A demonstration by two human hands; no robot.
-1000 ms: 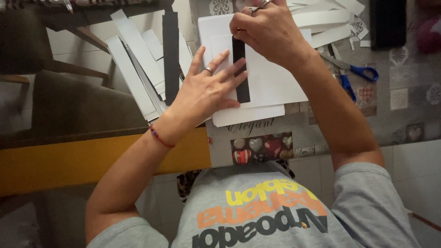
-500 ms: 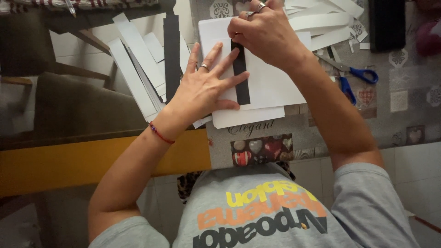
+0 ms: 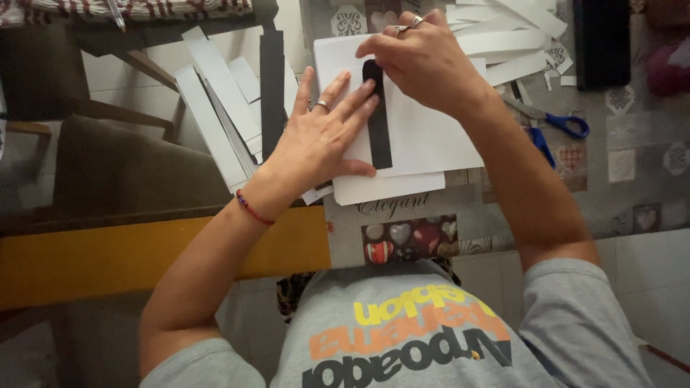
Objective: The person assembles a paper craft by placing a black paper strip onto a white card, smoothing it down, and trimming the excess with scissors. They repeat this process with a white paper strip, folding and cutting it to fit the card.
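Observation:
A narrow black paper strip point(image 3: 378, 126) lies upright on a stack of white sheets point(image 3: 424, 136) on the patterned table. My left hand point(image 3: 320, 136) rests flat with spread fingers on the sheet, its fingertips touching the strip's left edge. A ring sits on one finger and a red bracelet on the wrist. My right hand point(image 3: 424, 61) curls over the strip's top end, fingers pressed down on it.
Blue-handled scissors point(image 3: 553, 126) lie right of the sheets. White paper strips point(image 3: 503, 36) are piled at the back, more white strips point(image 3: 215, 108) and a long black strip point(image 3: 272, 86) to the left. A black flat object point(image 3: 600, 43) is at the back right. A yellow table edge point(image 3: 144, 259) runs on the left.
My left hand has slid slightly right, fingertips now against the black strip. My right hand stays pressed on the strip's top end.

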